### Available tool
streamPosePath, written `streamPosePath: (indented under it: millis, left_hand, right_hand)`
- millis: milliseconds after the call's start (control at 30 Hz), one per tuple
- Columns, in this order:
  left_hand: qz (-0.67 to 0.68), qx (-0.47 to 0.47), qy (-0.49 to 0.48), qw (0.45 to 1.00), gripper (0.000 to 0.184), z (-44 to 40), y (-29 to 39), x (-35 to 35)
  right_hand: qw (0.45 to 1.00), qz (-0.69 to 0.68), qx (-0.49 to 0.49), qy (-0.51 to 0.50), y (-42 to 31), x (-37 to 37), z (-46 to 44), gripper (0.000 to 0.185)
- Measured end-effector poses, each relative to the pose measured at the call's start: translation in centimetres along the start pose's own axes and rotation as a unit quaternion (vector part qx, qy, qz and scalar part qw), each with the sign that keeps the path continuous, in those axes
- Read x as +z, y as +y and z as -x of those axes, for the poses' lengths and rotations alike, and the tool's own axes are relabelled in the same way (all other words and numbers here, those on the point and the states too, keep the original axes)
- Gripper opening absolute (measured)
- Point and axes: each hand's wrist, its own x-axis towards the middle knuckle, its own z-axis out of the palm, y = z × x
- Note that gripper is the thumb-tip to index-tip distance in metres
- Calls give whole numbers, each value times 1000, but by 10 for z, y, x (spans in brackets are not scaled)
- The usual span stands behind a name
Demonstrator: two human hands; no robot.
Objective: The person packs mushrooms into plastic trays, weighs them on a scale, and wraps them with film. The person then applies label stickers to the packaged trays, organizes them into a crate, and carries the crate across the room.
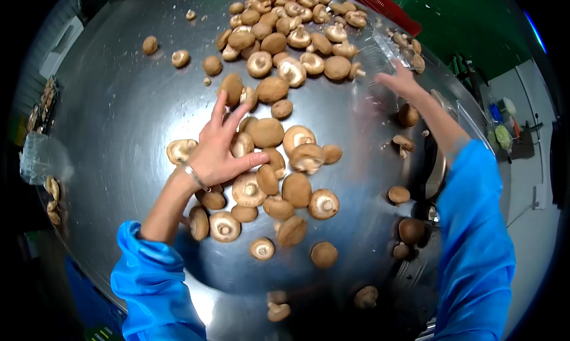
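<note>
My left hand (222,148) lies spread over a loose group of brown mushrooms on the steel table (119,133). Its fingertips touch an upright brown mushroom (231,88), and the thumb reaches over the caps beside a pale, gill-up mushroom (248,189). Farther right, my right hand (404,83) is stretched out with thumb and fingers apart, slightly blurred. It is at the near edge of a clear plastic tray (386,49); whether it touches the tray is hard to tell. Mushrooms (414,46) show at the tray's right side.
A large heap of mushrooms (274,43) covers the far side of the table. Behind it stands a red crate (386,5). Single mushrooms (399,194) lie along the right side. A clear plastic bag (44,158) sits at the left edge.
</note>
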Motion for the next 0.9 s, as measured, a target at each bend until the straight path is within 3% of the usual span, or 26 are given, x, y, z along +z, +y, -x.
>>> streamPosePath:
  millis: [33, 67, 133, 167, 200, 267, 300, 400, 433, 533, 567, 600, 667, 800, 900]
  left_hand:
    - [-11, 7, 29, 999, 90, 8, 10, -13]
    - [-49, 7, 37, 998, 98, 11, 12, -29]
    - [-76, -63, -80, 992, 111, 34, 24, -55]
    - [-38, -39, -119, 991, 120, 44, 12, -47]
    - [-45, -40, -154, 986, 121, 42, 18, -40]
    - [-15, -15, -110, 994, 123, 36, 24, -16]
    - [29, -63, -151, 986, 123, 33, 39, -19]
    - [192, 6, -77, 978, 124, 19, 36, 2]
    - [167, -11, -79, 983, 124, 17, 39, 6]
    - [189, -34, -97, 976, 124, 9, 37, 9]
    - [191, -25, -93, 977, 125, 7, 36, 9]
    - [186, -24, -91, 978, 126, 6, 37, 10]
    - [176, -23, -88, 980, 126, 4, 41, 13]
    - [255, -44, -65, 964, 124, 3, 45, 25]
    - [470, -74, -99, 874, 120, -18, 60, 36]
  right_hand:
    - [990, -137, 14, -36, -1, -13, 20, 87]
    - [959, -276, 28, -61, -5, -34, 42, 85]
    - [870, -446, 106, -180, 9, -50, 70, 79]
    - [837, -510, 118, -162, 5, -46, 90, 71]
    - [811, -538, 111, -201, -2, -41, 106, 70]
    - [753, -590, 97, -276, -14, -30, 136, 69]
    - [746, -595, 99, -283, -26, -20, 157, 70]
    - [698, -616, 100, -352, -46, 6, 197, 75]
    - [715, -593, 80, -363, -48, 9, 203, 75]
    - [803, -468, 137, -344, -41, -11, 189, 68]
    - [872, -383, 104, -287, -45, -19, 190, 75]
    - [889, -360, 130, -250, -72, -31, 198, 81]
    - [987, -120, 56, -91, -74, -11, 184, 85]
    - [993, -20, -40, -109, -72, 1, 171, 77]
    - [988, -56, -111, -89, -81, 12, 197, 76]
